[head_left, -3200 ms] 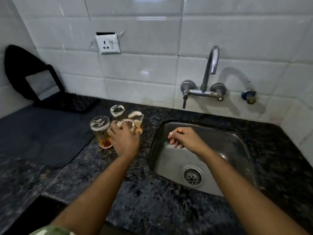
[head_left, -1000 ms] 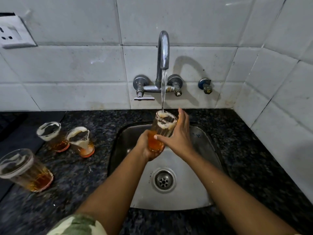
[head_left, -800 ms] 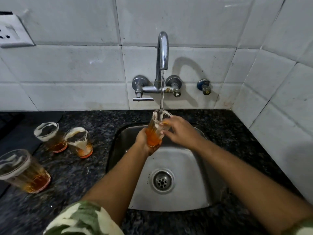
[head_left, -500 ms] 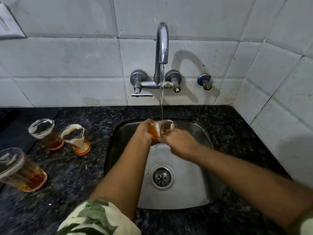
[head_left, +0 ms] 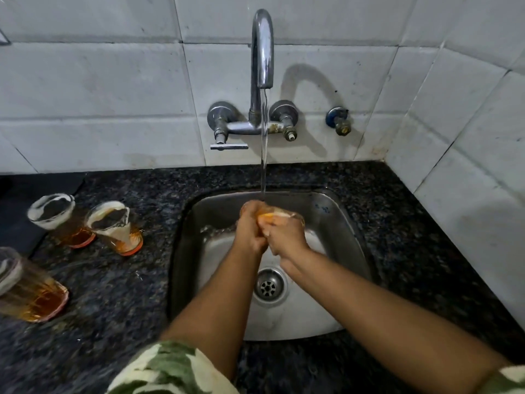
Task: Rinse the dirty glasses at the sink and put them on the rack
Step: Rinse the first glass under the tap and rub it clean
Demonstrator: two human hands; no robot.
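Both my left hand (head_left: pixel 250 231) and right hand (head_left: pixel 287 237) clasp the wet, slippery, fragile clear orange-tinted drinking glass (head_left: pixel 279 216) around its sides, beneath the stream.

Dim, even indoor light from above left throws the tap's (head_left: pixel 262 52) curved shadow rightward onto the tiles (head_left: pixel 113 81). Wide-angle bending warps the edges, and the nearest glass (head_left: pixel 25 291) at the left is smeared by blur.
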